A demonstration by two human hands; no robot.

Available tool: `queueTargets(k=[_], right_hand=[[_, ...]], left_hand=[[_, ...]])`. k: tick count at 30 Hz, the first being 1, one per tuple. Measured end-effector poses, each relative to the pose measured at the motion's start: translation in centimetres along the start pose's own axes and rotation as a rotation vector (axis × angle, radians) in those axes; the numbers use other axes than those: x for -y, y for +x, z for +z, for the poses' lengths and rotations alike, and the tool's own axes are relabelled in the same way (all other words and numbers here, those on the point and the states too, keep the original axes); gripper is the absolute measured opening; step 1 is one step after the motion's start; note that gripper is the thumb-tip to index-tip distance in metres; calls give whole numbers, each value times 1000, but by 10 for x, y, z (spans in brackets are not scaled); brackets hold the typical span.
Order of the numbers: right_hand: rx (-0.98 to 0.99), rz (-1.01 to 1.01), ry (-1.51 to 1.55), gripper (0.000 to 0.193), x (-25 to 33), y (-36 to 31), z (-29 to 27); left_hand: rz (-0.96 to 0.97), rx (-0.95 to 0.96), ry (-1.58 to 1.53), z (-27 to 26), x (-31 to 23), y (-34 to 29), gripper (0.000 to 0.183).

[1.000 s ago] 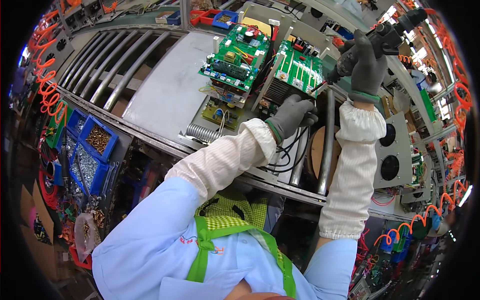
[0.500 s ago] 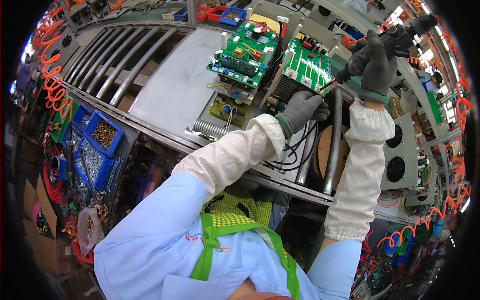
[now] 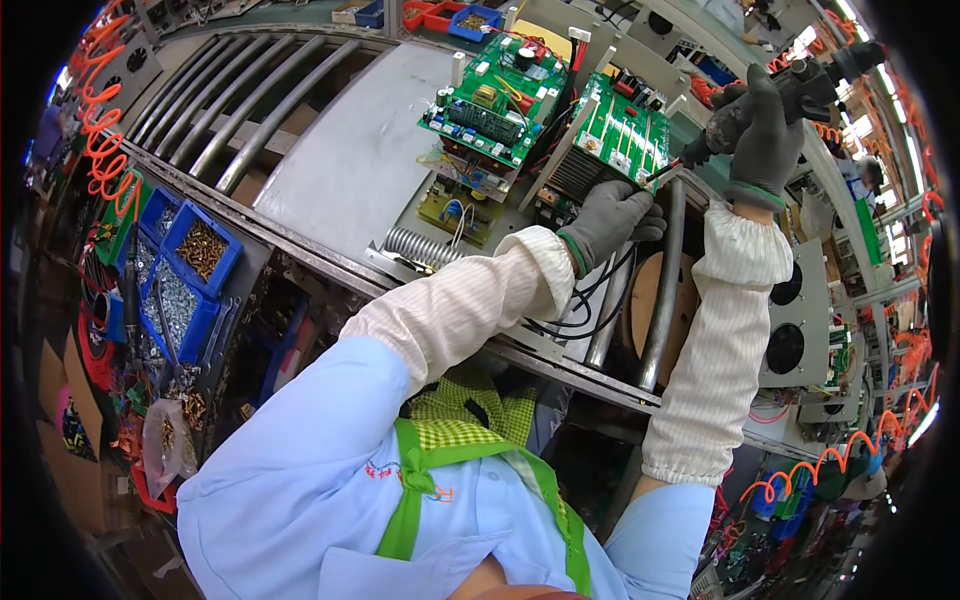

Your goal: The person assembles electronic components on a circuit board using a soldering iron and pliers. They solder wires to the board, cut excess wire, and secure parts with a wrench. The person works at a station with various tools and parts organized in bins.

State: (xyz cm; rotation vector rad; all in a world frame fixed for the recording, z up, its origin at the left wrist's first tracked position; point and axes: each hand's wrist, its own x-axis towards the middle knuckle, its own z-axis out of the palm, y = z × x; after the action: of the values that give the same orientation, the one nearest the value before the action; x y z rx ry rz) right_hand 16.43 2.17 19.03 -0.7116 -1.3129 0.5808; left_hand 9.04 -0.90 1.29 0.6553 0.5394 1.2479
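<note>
The left gloved hand [image 3: 610, 222] lay, fingers bent, at the finned block's [image 3: 573, 177] near corner; any grip could not be told. The right gloved hand [image 3: 768, 138] grasped a power drill [image 3: 722, 128], its bit [image 3: 664, 172] at the right corner of the green board [image 3: 622, 140] atop the block. A blue bin [image 3: 467, 34] sat beyond.

Bright light shows my left hand [image 3: 608, 224] clearly and glints on the rollers [image 3: 667, 290] of the conveyor [image 3: 325, 265], with shadow under its near edge. Beyond its right side, lamps [image 3: 924, 425] glare; my view bends and blurs toward the black rim.
</note>
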Motion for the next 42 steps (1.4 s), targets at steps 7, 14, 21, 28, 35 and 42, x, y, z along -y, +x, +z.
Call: queueTargets(k=[7, 14, 21, 28, 35, 42], right_hand=[[-9, 26, -15, 24, 0, 1, -2], [-31, 55, 0, 25, -2, 2, 0], [-16, 38, -23, 29, -4, 3, -5], [45, 68, -74, 29, -1, 4, -2], [24, 46, -65, 30, 1, 1, -2], [61, 49, -56, 28, -2, 1, 2]], left_hand=[[-4, 10, -22, 3, -2, -3, 27], [8, 16, -13, 0, 0, -1, 26], [12, 43, -6, 1, 1, -3, 26], [27, 48, 1, 1, -2, -3, 24], [42, 61, 27, 0, 7, -2, 22], [59, 75, 25, -1, 1, -5, 25]])
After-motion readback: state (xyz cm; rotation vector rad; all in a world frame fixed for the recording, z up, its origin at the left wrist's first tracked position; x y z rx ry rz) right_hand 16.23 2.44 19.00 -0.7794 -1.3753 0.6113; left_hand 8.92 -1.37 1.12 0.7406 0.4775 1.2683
